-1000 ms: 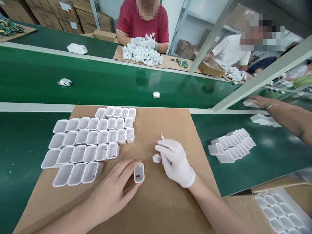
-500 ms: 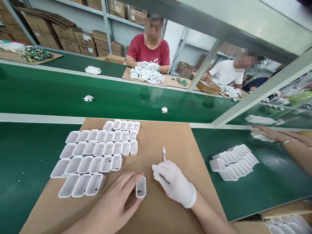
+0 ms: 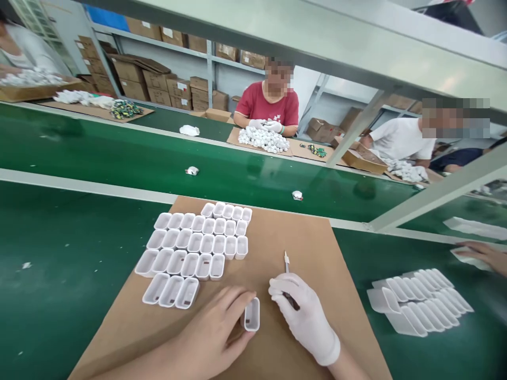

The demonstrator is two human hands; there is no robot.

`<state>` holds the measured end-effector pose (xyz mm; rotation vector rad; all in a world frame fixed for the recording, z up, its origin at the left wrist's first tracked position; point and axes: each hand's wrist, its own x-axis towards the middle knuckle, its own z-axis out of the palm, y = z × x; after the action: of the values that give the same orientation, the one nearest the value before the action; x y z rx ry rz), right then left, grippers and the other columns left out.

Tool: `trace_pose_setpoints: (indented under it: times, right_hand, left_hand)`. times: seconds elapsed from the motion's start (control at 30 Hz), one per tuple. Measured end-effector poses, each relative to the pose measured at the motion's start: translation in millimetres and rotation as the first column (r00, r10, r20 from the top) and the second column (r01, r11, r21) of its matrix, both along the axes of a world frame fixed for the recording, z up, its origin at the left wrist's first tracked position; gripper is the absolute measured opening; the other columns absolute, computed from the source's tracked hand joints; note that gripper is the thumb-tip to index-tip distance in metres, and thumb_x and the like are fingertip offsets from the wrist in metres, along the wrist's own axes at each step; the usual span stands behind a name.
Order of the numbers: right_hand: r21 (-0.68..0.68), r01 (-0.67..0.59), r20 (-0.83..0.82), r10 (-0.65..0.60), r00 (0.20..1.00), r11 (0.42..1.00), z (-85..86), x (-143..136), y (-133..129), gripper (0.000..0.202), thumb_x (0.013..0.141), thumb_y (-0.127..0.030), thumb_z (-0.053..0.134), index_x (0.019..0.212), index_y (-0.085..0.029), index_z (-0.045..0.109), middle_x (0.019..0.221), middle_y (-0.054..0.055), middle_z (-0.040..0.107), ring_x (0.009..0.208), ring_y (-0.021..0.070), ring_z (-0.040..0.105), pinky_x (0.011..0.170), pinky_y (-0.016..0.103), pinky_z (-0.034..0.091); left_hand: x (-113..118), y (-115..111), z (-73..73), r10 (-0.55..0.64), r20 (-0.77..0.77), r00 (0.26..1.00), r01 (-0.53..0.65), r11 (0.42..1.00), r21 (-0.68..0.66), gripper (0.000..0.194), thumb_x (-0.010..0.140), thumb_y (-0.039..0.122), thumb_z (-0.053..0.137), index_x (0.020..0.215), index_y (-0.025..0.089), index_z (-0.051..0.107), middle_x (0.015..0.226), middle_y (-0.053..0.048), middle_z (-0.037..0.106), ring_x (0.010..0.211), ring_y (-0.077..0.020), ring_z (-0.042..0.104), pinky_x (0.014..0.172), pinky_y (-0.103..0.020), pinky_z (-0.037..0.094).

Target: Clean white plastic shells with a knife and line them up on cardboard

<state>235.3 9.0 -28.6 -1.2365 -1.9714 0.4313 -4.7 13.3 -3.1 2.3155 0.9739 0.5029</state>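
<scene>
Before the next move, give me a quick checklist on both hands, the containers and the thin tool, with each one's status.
1. Left hand gripping the small white container: ok, fingers and thumb are on its sides.
2. Container's open end visible: ok, the inside shows, with a dark reddish patch.
3. Both hands gloved: not ok, only the right hand is.
4. Right hand's grip: cannot tell, its curled fingers hide what they may hold.
5. Rows of containers apart from the left hand: ok, cardboard shows between.
6. Thin tool free of the right hand: cannot tell, its near end meets the glove in view.
</scene>
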Motion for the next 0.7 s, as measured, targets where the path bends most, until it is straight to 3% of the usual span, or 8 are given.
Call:
trace_pose_setpoints:
  times: [0.1,0.17,0.27,0.37,0.47,0.6,0.7]
  right_hand:
    - [0.030,-0.018,0.107,0.015,0.994,0.999,-2.8,-0.2,-0.5,0.027,0.093,-0.012,0.051,0.116,-0.025,0.058,0.114,0.009,0.060,0.105,0.0207,0.059,0.089,0.037,0.053]
    - [0.055,-0.018,0.176,0.008,0.984,0.998,-8.4,-0.3,-1.4,0.024,0.092,-0.015,0.054,0.113,-0.024,0.059,0.120,0.011,0.057,0.111,0.0243,0.058,0.091,0.041,0.054]
    - [0.077,-0.010,0.169,-0.003,0.986,0.997,-15.2,-1.0,-0.9,0.007,0.091,-0.017,0.055,0.093,-0.022,0.059,0.113,0.011,0.059,0.105,0.0247,0.062,0.083,0.040,0.058]
    - [0.100,0.023,0.134,-0.036,0.990,0.995,-13.8,-2.1,0.2,0.010,0.092,-0.015,0.049,0.092,-0.023,0.056,0.108,0.010,0.061,0.104,0.0237,0.064,0.082,0.039,0.060]
    - [0.081,0.062,0.104,-0.070,0.992,0.995,-9.7,-2.6,-1.5,0.015,0.094,-0.016,0.045,0.105,-0.023,0.053,0.105,0.011,0.063,0.108,0.0237,0.063,0.087,0.040,0.059]
    - [0.074,0.044,0.227,-0.059,0.972,0.996,-15.0,0.5,-3.8,0.044,0.097,-0.019,0.039,0.141,-0.022,0.035,0.111,0.013,0.065,0.096,0.0215,0.069,0.083,0.038,0.062]
    - [0.167,0.005,0.357,-0.065,0.932,0.986,-22.7,4.7,-1.1,0.045,0.098,-0.025,0.042,0.142,-0.025,0.039,0.122,0.012,0.064,0.107,0.0261,0.066,0.084,0.041,0.062]
  left_hand:
    - [0.4,-0.3,1.3,0.005,0.019,1.000,-0.005,1.000,-0.006,0.050,0.088,0.014,0.055,0.134,0.026,0.038,0.128,-0.006,0.052,0.119,-0.0228,0.051,0.101,-0.039,0.050]
    - [0.9,-0.3,2.2,0.012,0.034,0.999,-0.012,1.000,-0.014,0.050,0.087,0.014,0.056,0.133,0.025,0.040,0.127,-0.007,0.053,0.117,-0.0232,0.052,0.099,-0.038,0.050]
    - [1.6,-0.2,3.6,0.020,0.054,0.998,-0.018,0.999,-0.030,0.052,0.085,0.014,0.057,0.133,0.024,0.041,0.126,-0.007,0.053,0.116,-0.0234,0.052,0.099,-0.039,0.050]
    - [1.7,-0.4,4.8,0.020,0.054,0.998,-0.018,0.999,-0.049,0.052,0.085,0.014,0.057,0.133,0.024,0.041,0.127,-0.007,0.053,0.116,-0.0234,0.052,0.099,-0.039,0.049]
    - [1.4,-0.4,5.9,0.018,0.052,0.998,-0.015,0.998,-0.061,0.051,0.085,0.013,0.056,0.133,0.024,0.041,0.127,-0.007,0.052,0.116,-0.0236,0.051,0.100,-0.040,0.048]
    - [1.6,0.6,9.3,0.010,0.062,0.998,-0.005,0.996,-0.089,0.051,0.083,0.013,0.058,0.131,0.023,0.044,0.125,-0.007,0.053,0.114,-0.0236,0.052,0.099,-0.040,0.049]
    - [2.2,0.9,11.7,0.013,0.063,0.998,-0.006,0.994,-0.110,0.050,0.081,0.015,0.061,0.129,0.021,0.047,0.122,-0.007,0.055,0.111,-0.0237,0.053,0.097,-0.040,0.049]
